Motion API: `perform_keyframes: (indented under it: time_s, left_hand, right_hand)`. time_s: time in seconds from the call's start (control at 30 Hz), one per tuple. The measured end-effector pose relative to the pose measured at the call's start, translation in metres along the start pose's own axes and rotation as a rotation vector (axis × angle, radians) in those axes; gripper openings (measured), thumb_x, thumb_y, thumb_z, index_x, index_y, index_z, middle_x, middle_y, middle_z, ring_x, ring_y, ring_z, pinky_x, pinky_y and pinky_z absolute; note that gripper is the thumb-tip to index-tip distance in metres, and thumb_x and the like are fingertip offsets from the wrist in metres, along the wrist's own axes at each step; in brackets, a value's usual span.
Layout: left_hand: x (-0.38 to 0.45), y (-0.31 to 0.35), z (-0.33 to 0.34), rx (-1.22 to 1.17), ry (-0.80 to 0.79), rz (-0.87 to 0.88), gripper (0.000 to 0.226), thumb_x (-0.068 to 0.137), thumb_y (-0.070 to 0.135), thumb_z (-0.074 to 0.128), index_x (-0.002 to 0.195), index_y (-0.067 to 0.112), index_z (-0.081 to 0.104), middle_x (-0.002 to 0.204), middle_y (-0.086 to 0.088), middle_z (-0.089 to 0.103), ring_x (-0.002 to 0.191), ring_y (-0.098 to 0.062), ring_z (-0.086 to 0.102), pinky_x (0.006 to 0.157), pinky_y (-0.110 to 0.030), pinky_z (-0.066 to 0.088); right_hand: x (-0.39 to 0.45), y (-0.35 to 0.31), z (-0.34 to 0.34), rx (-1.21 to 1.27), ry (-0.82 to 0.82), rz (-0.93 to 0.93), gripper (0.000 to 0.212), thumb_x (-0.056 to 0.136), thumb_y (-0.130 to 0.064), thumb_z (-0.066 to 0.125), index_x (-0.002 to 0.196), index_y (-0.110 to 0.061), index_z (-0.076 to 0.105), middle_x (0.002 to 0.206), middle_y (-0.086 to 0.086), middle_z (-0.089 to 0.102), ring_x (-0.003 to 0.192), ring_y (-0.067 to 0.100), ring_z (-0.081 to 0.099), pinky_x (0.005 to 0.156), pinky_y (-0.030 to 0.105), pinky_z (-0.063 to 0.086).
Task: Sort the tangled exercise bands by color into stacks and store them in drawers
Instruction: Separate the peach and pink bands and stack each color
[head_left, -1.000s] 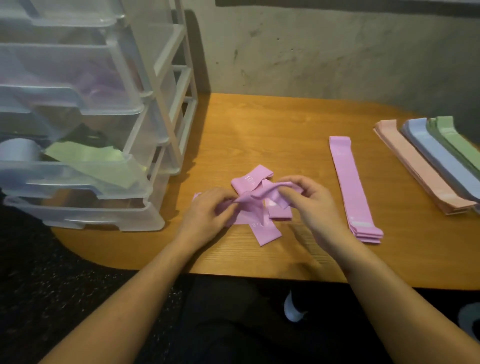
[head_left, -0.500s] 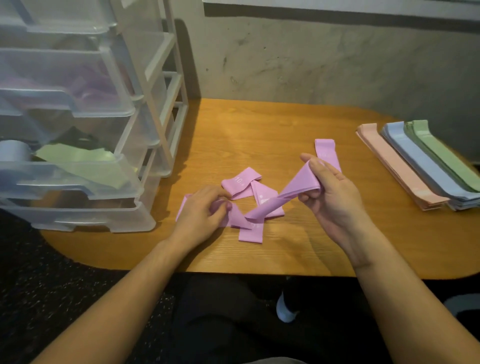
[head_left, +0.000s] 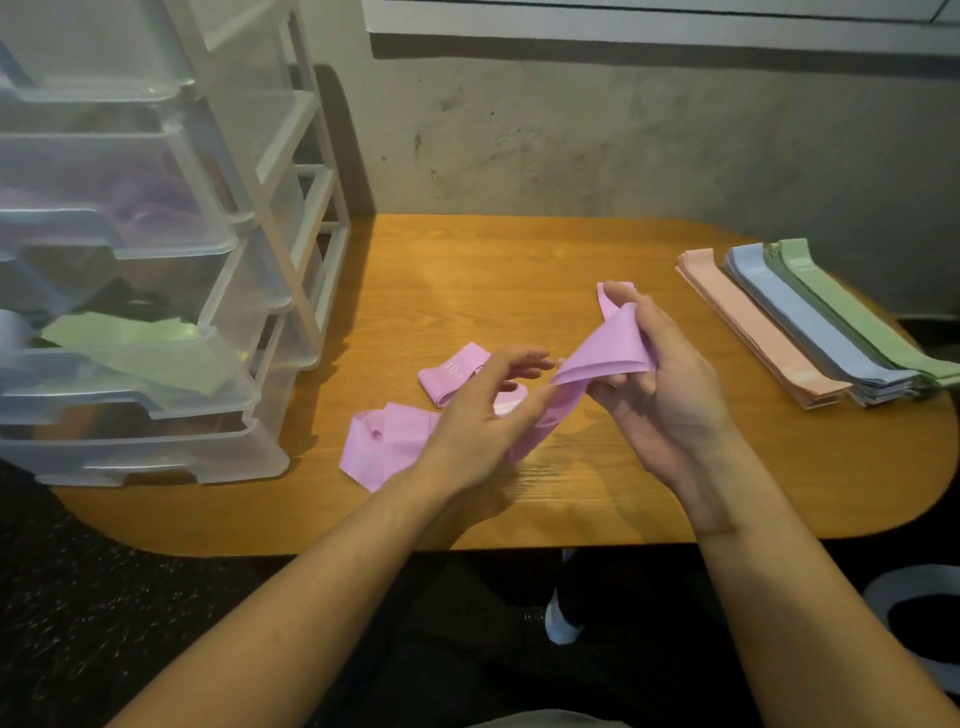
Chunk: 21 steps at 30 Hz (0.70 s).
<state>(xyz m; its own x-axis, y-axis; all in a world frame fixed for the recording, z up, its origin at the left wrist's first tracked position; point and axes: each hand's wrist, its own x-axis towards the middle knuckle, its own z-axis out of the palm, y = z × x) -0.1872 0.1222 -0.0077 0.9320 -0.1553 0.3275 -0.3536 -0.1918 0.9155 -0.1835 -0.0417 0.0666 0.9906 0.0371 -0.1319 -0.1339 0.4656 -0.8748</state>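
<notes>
Drawer unit cut off at the left and top edges; its frosted fronts blur the contents. Right hand hides most of the pink stack.

Right hand raised, fingers curled in a grip; left hand lower, fingers extended.

place: a room in a home, probably | wall: bare grey concrete wall | furniture: small wooden table with rounded corners | storage: clear plastic drawer unit on the table | floor: dark carpet
</notes>
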Motion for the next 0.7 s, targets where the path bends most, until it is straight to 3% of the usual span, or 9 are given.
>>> perform_keyframes:
  time_s: [0.07,0.23,0.3,0.43,0.57,0.67,0.7]
  left_hand:
    - [0.004,0.014,0.013,-0.117,0.013,-0.01,0.032,0.086,0.043,0.063,0.117,0.038,0.057,0.109,0.032,0.064,0.105,0.001,0.062,0.091,-0.019,0.048]
    - [0.011,0.034,0.031,-0.23,0.038,-0.005,0.001,0.089,0.025,0.068,0.089,0.025,0.069,0.083,0.002,0.072,0.078,-0.012,0.064,0.073,-0.029,0.049]
    - [0.014,0.04,0.032,-0.259,0.015,-0.065,0.014,0.088,0.023,0.067,0.078,0.032,0.069,0.073,0.008,0.069,0.068,-0.006,0.059,0.064,-0.023,0.045]
    - [0.017,0.046,0.034,-0.296,-0.078,-0.15,0.028,0.09,0.014,0.072,0.068,0.031,0.066,0.068,0.012,0.065,0.062,-0.003,0.056,0.057,-0.016,0.042]
    - [0.018,0.054,0.036,-0.276,-0.074,-0.177,0.036,0.093,0.029,0.071,0.065,0.028,0.049,0.063,0.009,0.053,0.059,-0.006,0.046,0.054,-0.019,0.035]
    - [0.016,0.062,0.038,-0.374,-0.09,-0.224,0.036,0.083,0.054,0.071,0.068,0.029,0.049,0.075,-0.019,0.057,0.073,-0.023,0.053,0.067,-0.039,0.042]
    - [0.016,0.064,0.038,-0.417,-0.084,-0.243,0.036,0.081,0.056,0.071,0.068,0.029,0.05,0.077,-0.02,0.058,0.074,-0.026,0.054,0.068,-0.042,0.042]
  right_hand:
    - [-0.003,-0.002,-0.001,-0.018,-0.017,-0.004,0.034,0.105,-0.032,0.046,0.125,-0.015,0.067,0.078,0.005,0.046,0.061,0.014,0.042,0.08,0.042,0.047]
    - [-0.008,-0.008,-0.012,-0.127,-0.019,0.006,0.037,0.105,-0.038,0.044,0.124,-0.018,0.068,0.055,0.003,0.041,0.054,0.016,0.038,0.064,0.033,0.037]
    - [-0.01,-0.013,-0.015,-0.183,0.032,-0.02,0.035,0.106,-0.034,0.045,0.121,-0.015,0.069,0.059,0.005,0.05,0.057,0.021,0.042,0.065,0.034,0.041]
    - [-0.013,-0.021,-0.026,-0.209,0.083,-0.064,0.025,0.103,-0.02,0.052,0.122,-0.014,0.067,0.052,-0.004,0.046,0.049,0.01,0.04,0.064,0.03,0.044]
    - [-0.018,-0.029,-0.034,-0.097,0.002,-0.065,0.035,0.087,-0.02,0.069,0.121,-0.021,0.062,0.073,-0.001,0.054,0.062,0.01,0.048,0.071,0.029,0.047]
    - [-0.026,-0.035,-0.039,-0.105,-0.113,-0.076,0.05,0.079,-0.018,0.072,0.127,-0.018,0.06,0.096,0.005,0.063,0.086,0.016,0.06,0.087,0.039,0.05]
    - [-0.028,-0.038,-0.041,-0.113,-0.148,-0.08,0.052,0.079,-0.014,0.071,0.129,-0.017,0.059,0.105,0.007,0.065,0.095,0.018,0.063,0.09,0.039,0.05]
